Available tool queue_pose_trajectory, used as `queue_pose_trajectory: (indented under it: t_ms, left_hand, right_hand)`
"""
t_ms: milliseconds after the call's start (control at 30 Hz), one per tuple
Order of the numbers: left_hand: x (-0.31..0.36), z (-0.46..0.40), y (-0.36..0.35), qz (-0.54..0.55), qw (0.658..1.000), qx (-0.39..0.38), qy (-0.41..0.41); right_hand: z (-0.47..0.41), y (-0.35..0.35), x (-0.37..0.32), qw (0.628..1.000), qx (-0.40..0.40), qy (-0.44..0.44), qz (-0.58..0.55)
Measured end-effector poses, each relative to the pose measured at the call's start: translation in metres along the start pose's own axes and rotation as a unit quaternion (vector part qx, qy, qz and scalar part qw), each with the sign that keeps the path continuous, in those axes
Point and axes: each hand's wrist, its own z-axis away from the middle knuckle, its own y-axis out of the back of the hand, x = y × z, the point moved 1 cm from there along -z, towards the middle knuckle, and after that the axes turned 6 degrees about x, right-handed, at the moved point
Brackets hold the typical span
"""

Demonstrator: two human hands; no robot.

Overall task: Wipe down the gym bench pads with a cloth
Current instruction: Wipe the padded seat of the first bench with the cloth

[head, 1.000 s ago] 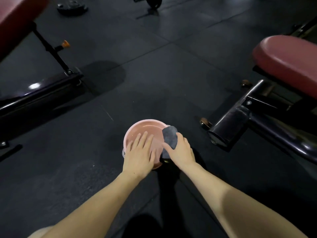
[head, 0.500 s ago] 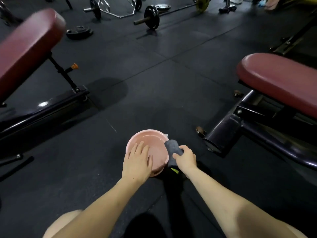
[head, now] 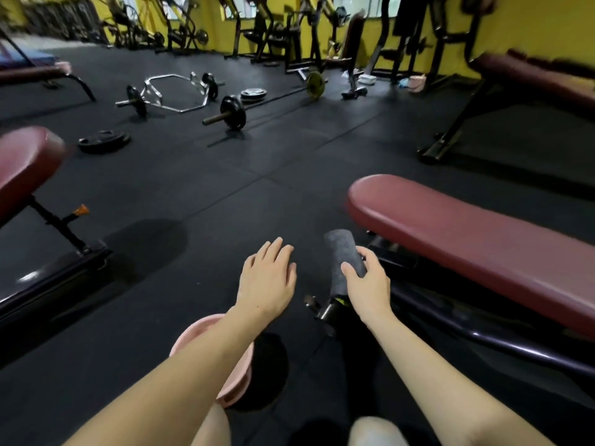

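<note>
Right hand [head: 367, 289] has fingers clamped on a rolled grey cloth [head: 343, 259] beside the maroon bench pad [head: 476, 249]; left hand [head: 267, 281] hovers, fingers apart, above the pink basin [head: 193, 333].

No text, label or number can be read anywhere (the weight plates [head: 103, 141] show no legible markings).

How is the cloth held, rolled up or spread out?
Rolled up: the grey cloth stands as a tight roll in the right hand.
</note>
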Motion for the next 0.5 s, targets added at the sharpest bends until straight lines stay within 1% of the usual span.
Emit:
queue_pose_trajectory:
  t_ms: [133,233,367,500]
  left_hand:
    - [0.048,-0.048,0.024,0.023,0.998,0.024,-0.054]
    - [0.068,-0.071,0.020,0.042,0.996,0.028,-0.069]
    - [0.081,-0.095,-0.001,0.057,0.994,0.006,-0.097]
    - [0.087,-0.115,-0.023,0.066,0.989,-0.026,-0.127]
  right_hand:
    - [-0.037,0.051,-0.036,0.998,0.062,0.030,0.002]
    - [-0.062,0.072,-0.049,0.995,0.086,0.051,0.020]
    - [-0.088,0.085,-0.045,0.992,0.106,0.060,0.040]
    - [-0.105,0.086,-0.033,0.989,0.127,0.036,0.065]
